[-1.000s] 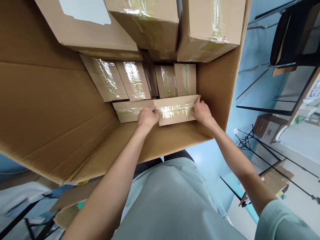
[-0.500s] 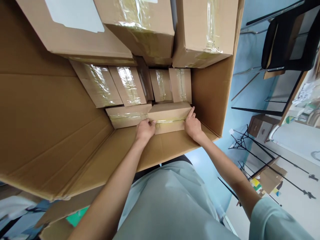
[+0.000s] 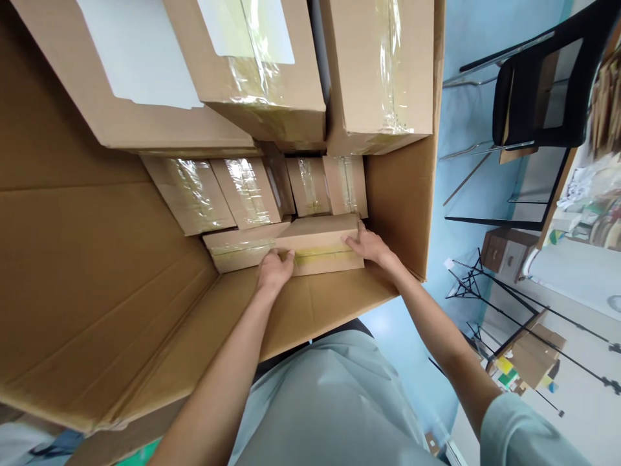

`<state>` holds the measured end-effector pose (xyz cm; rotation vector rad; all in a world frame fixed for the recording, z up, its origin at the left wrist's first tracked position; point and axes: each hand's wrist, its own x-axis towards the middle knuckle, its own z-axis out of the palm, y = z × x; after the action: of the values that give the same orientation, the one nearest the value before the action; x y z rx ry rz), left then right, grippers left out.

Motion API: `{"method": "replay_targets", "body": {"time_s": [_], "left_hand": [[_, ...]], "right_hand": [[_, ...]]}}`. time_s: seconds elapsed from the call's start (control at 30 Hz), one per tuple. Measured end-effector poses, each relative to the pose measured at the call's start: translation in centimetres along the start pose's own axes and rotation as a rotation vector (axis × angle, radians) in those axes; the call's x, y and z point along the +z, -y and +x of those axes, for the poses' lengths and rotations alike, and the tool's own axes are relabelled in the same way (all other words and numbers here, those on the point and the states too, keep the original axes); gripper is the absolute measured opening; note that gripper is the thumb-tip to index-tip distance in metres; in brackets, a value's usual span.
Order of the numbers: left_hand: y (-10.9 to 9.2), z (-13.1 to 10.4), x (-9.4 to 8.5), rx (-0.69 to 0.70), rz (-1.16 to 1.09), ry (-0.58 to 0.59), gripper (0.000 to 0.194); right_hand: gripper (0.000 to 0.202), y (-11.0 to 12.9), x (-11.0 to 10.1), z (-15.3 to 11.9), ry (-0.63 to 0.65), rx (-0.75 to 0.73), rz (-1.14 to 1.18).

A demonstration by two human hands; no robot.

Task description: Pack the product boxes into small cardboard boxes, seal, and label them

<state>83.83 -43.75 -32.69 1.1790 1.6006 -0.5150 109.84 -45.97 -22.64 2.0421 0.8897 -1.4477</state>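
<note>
Mid-frame, the left hand (image 3: pixel 275 270) and right hand (image 3: pixel 371 246) are gripping a carton (image 3: pixel 320 249), apparently positioning it, next needing level pressure.

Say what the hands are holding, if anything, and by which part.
A small taped box, held at its two ends: the left hand at its left end, the right hand at its right.
</note>
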Motion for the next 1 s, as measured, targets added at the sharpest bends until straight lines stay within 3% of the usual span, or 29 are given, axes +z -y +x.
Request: {"method": "replay_targets", "body": {"time_s": [0.1, 0.17, 0.4, 0.53, 0.67, 0.8, 1.0], "left_hand": [[-1.0, -0.7, -0.7, -0.09, -0.014, 0.047, 0.053], [-2.0, -1.7, -1.2, -0.078, -0.045, 0.044, 0.058], [-5.0, -5.3, -4.6, 0.19, -0.025, -0.188, 0.049], [-7.3, -4.1, -6.4, 0.227, 0.048, -0.205, 0.053], [-9.0, -0.8, -6.1, 0.109, 0.108, -0.18, 0.054], [-8.5, 0.5, -5.1, 0.04, 0.131, -0.147, 0.051], [-5.7, -2.5, -4.7, 0.072, 0.039, -0.142, 0.051]], "right_hand": [[0.086, -0.3, 0.5, -0.2, -0.039, -0.008, 0.016], [0.081, -0.5, 0.6, -0.7, -0.075, -0.009, 0.04], [0.079, -1.0, -1.5, -3.0, -0.293, 0.089, 0.051], [0.08, -0.2, -3.5, -1.0, -0.311, 0.129, -0.013], [0.073, 1.6, -4.5, 3.3, -0.225, 0.166, -0.051], [0.067, 2.8, -3.9, 5.3, -0.163, 0.145, -0.05], [0.057, 1.7, -1.7, 2.8, -0.242, 0.121, -0.08]]}}
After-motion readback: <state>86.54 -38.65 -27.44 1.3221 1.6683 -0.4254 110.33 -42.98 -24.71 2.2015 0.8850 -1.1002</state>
